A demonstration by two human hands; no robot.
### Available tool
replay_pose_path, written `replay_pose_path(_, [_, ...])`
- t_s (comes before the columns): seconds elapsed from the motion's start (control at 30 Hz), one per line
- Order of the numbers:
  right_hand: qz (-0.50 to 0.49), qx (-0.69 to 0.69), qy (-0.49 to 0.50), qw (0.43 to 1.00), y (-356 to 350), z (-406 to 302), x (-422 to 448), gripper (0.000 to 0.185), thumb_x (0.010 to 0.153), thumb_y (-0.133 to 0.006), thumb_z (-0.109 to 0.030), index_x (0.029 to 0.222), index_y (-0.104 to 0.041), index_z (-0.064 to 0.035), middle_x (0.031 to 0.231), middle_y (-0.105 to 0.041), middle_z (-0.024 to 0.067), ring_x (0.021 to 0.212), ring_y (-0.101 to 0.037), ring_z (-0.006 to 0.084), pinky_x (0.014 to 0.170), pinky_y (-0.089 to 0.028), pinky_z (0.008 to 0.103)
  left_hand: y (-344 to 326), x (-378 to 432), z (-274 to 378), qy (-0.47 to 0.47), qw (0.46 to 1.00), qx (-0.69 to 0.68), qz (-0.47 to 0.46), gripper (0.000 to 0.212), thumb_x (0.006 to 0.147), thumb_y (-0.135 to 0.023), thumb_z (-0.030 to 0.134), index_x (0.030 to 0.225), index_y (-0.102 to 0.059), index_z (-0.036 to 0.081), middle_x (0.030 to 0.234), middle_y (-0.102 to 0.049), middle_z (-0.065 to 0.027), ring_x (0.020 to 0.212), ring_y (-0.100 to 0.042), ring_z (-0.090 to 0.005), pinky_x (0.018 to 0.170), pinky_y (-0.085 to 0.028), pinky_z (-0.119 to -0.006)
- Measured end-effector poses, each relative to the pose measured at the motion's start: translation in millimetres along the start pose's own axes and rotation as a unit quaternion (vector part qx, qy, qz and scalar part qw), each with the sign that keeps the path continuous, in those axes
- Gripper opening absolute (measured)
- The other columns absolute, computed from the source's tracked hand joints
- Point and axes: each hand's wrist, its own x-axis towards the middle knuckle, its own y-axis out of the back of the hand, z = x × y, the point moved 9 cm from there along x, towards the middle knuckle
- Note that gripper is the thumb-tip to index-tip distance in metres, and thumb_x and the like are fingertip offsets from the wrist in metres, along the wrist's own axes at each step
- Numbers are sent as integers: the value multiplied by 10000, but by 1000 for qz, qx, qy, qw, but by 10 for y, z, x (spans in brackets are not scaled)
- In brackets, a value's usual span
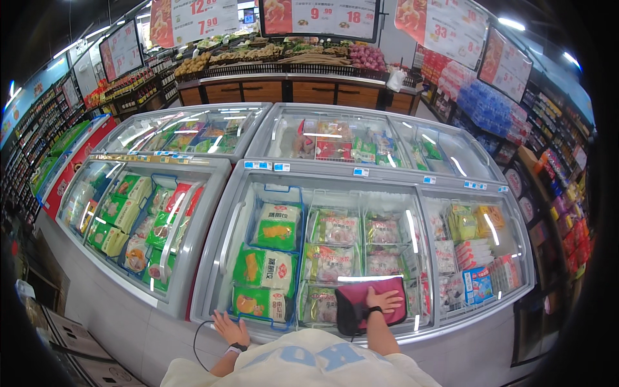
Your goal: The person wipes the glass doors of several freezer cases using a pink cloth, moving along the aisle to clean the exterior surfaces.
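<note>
Spread flat, my right hand (pixel 385 300) presses on a maroon-and-black cloth (pixel 345 304) that lies on the glass lid of a chest freezer (pixel 309 177). My left hand (pixel 230 329), fingers apart, rests at the freezer's front left rim and holds nothing. Under the glass are green-and-white frozen food bags (pixel 275 227) in a blue wire basket (pixel 301 217). Bags of frozen dumplings (pixel 333 261) fill white wire baskets beside them. The cloth hides part of the front bags. A thin black cable (pixel 195 338) loops beside my left wrist.
A second chest freezer (pixel 223 193) adjoins on the left, and more glass-topped freezers (pixel 333 109) stand behind. Price tags (pixel 361 171) line the rail between. Produce stands (pixel 290 92) are farther back. Hanging price signs (pixel 319 17) are overhead. Shelves of packaged goods (pixel 556 193) stand at right.
</note>
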Motion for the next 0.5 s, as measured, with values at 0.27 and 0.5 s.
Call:
replay_pose_path(0.27, [3, -40, -37, 999, 644, 1152, 1054, 1314, 590, -547, -866, 1513, 65, -158, 1557, 119, 206, 1429, 85, 427, 1121, -42, 590, -27, -37, 47, 33, 996, 42, 66, 649, 745, -604, 167, 1311, -350, -25, 1523, -162, -235, 1414, -95, -434, 1121, -77, -568])
replay_pose_path(0.5, [4, -60, 31, 998, 866, 1201, 1180, 1382, 550, -672, -789, 1507, 79, -135, 1544, 148, 228, 1419, 121, 440, 1117, -25, 602, 47, -59, 104, 56, 995, 45, 68, 653, 704, -592, 47, 1306, -351, -31, 1514, -158, -243, 1409, -109, -434, 1136, -111, -544])
